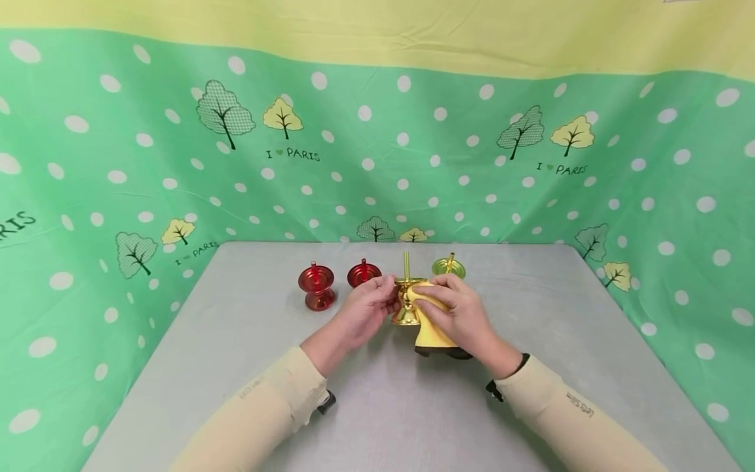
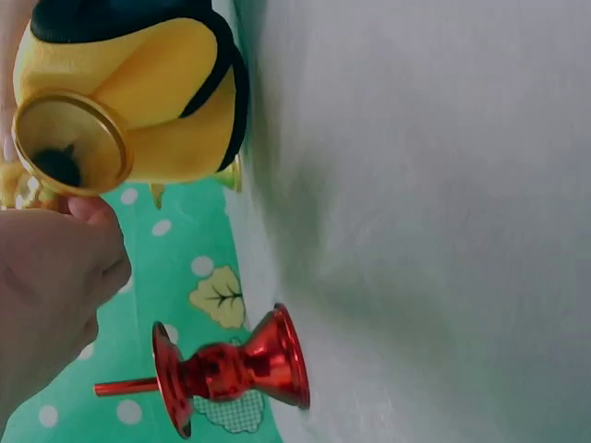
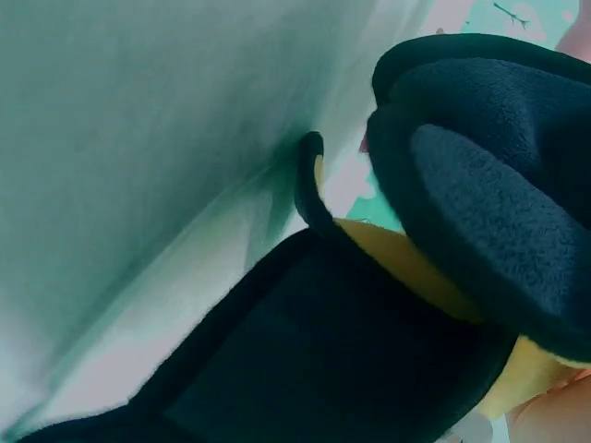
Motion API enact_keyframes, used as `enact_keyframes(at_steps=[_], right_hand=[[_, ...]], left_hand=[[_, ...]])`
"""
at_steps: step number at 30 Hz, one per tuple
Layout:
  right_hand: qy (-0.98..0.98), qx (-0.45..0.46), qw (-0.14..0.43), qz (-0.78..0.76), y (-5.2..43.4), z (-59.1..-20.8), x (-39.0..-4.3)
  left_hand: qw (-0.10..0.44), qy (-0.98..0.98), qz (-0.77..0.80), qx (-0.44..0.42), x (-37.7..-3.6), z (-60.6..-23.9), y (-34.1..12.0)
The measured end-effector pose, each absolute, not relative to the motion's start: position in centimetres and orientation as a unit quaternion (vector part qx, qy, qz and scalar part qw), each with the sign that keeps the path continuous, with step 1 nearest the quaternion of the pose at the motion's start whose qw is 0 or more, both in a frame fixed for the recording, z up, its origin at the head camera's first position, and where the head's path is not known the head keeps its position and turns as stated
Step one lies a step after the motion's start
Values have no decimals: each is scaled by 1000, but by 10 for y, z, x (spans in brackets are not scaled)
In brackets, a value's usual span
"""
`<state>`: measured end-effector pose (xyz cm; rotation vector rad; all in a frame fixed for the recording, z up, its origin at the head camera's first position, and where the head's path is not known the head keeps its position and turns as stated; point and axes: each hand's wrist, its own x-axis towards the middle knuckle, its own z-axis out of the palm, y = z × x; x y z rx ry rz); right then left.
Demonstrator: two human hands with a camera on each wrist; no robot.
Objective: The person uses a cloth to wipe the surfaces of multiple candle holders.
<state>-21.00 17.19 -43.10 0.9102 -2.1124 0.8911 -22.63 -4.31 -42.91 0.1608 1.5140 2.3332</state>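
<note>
Now the left hand (image 1: 366,308) pinches the gold holder (image 1: 407,301) at mid-table, while the right hand (image 1: 457,311), at its 3 o'clock, wraps a yellow cloth (image 1: 433,331) against it with curled fingers, two red holders (image 1: 317,286) standing near at 10 o'clock.

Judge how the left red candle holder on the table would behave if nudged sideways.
The red candle holder looks like stiff, glossy metal, so probably slippery to grip. Its narrow waist and tall pin suggest it might tip; once down, its round rims would likely roll on the table.
</note>
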Motion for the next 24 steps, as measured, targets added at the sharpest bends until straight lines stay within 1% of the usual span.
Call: enact_keyframes(at_steps=[6,9,12,16,19,24], right_hand=[[-816,347,309,345,174,-432,-211],[-816,344,317,339,171,-435,-208],[-815,354,331,317,166,-437,-205],[-820,347,348,293,164,-439,-207],[-825,335,356,284,166,-441,-210],[-814,371,364,261,168,-443,-212]], left_hand=[[183,551,812,63,-228,-429,-47],[183,550,812,67,-228,-429,-46],[164,555,813,54,-226,-428,-42],[111,587,802,20,-224,-427,-36],[84,602,794,-7,-224,-429,-33],[86,604,792,-22,-222,-429,-30]])
